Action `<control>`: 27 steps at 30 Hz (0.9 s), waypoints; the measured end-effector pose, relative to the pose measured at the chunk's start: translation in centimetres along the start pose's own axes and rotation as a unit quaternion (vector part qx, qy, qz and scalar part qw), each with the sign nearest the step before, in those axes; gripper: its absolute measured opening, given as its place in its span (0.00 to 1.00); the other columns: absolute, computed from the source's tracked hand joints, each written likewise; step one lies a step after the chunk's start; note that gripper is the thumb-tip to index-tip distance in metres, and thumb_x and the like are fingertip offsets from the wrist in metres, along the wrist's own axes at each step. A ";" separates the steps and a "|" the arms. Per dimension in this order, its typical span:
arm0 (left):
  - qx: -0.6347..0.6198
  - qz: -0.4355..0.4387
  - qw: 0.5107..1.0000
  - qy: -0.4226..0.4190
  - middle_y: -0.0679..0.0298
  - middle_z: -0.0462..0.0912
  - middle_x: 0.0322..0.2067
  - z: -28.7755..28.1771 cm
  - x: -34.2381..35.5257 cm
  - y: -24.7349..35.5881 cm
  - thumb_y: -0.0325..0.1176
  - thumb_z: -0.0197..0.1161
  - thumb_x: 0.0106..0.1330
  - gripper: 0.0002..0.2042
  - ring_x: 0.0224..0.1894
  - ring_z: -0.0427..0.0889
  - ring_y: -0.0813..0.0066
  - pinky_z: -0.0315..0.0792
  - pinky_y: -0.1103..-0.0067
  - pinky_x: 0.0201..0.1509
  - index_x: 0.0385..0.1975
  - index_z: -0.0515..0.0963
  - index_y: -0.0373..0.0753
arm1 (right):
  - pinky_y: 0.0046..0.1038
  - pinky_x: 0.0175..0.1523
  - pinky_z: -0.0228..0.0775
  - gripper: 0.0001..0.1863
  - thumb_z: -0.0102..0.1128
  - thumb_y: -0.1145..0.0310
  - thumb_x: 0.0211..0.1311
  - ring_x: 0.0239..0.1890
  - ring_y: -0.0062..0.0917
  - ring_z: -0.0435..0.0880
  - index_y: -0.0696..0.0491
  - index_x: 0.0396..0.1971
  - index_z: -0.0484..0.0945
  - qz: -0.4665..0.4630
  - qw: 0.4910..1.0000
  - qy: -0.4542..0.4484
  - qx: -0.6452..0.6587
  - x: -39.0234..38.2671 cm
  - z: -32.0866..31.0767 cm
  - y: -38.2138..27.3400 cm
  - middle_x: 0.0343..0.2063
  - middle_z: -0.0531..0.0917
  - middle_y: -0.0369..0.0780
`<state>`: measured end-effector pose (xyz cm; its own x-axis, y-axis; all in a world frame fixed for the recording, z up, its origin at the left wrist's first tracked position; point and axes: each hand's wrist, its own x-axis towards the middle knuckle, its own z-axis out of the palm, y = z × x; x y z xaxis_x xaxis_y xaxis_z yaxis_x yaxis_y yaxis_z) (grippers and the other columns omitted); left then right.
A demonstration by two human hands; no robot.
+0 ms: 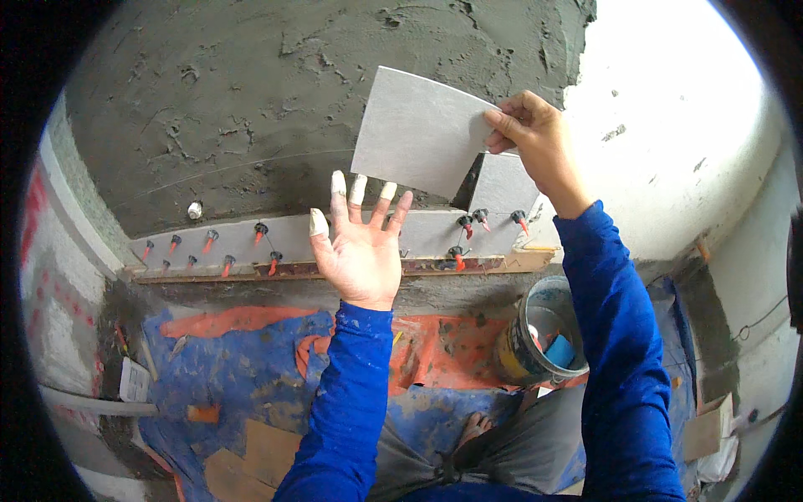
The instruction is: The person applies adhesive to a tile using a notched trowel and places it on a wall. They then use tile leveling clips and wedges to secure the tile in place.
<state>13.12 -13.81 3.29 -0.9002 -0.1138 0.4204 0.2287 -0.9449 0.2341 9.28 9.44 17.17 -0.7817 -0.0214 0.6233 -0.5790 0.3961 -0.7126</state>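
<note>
My right hand (542, 149) pinches a light grey rectangular tile (418, 130) at its right edge, thumb on the near face. The tile is held up tilted in front of a wall coated with wet grey mortar (209, 92). Below it, my left hand (365, 255) is open with the fingers spread and nothing in it. White coverings sit on its thumb and several fingertips. Those fingertips are close under the tile's lower edge; whether they touch it I cannot tell. Behind the tile's lower right corner, another grey tile (506, 186) stands on the wall.
A low row of grey tiles (318, 230) runs along the wall, with several red-and-black tile levelling clips (273, 261) and a wooden strip (493, 265) beneath. A white pipe end (195, 210) sticks out. A bucket (512, 356) holds a blue sponge (560, 351). Blue and orange sheeting (251, 368) covers the floor.
</note>
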 end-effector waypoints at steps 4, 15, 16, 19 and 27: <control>-0.008 -0.012 1.000 0.007 0.57 0.56 0.76 -0.3 -0.1 -0.2 0.63 0.54 0.72 0.45 0.74 0.61 0.39 0.58 0.42 0.78 0.81 0.51 0.42 | 0.25 0.35 0.85 0.12 0.70 0.69 0.71 0.28 0.24 0.89 0.64 0.41 0.80 -0.008 1.000 -0.008 0.016 0.1 -0.1 0.3 0.29 0.87 0.44; 0.156 0.083 0.984 0.006 0.56 0.74 0.66 -1.5 2.8 0.6 0.31 0.57 0.78 0.24 0.62 0.78 0.61 0.71 0.60 0.74 0.71 0.67 0.31 | 0.30 0.42 0.88 0.07 0.65 0.73 0.74 0.33 0.29 0.91 0.61 0.41 0.77 0.073 0.965 0.091 0.235 -5.8 4.1 6.4 0.33 0.87 0.45; 0.222 0.090 0.971 0.026 0.55 0.74 0.66 -1.3 3.2 0.6 0.28 0.58 0.77 0.24 0.62 0.78 0.64 0.72 0.64 0.72 0.70 0.67 0.29 | 0.29 0.42 0.88 0.07 0.64 0.73 0.74 0.33 0.29 0.91 0.62 0.41 0.76 0.079 0.955 0.102 0.269 -6.2 4.9 7.2 0.33 0.87 0.45; 0.327 0.128 0.936 0.005 0.53 0.76 0.64 -0.9 4.3 0.2 0.20 0.59 0.73 0.25 0.61 0.79 0.69 0.73 0.70 0.70 0.70 0.67 0.25 | 0.29 0.39 0.88 0.09 0.63 0.76 0.74 0.33 0.31 0.91 0.65 0.45 0.74 0.108 0.927 0.152 0.326 -7.6 7.7 9.1 0.36 0.86 0.47; 0.394 0.160 0.901 0.088 0.58 0.82 0.52 -1.9 8.7 -1.1 0.18 0.75 0.62 0.27 0.51 0.82 0.75 0.77 0.77 0.59 0.62 0.75 0.26 | 0.30 0.44 0.89 0.08 0.63 0.73 0.75 0.36 0.32 0.91 0.62 0.44 0.75 0.147 0.881 0.219 0.393 -9.4 12.6 12.4 0.36 0.86 0.45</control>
<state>4.29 -14.32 5.03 -0.7702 -0.4539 0.4481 0.6167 -0.3509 0.7047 6.53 2.93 -1.55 -0.8597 0.4006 0.3169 -0.4830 -0.4358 -0.7594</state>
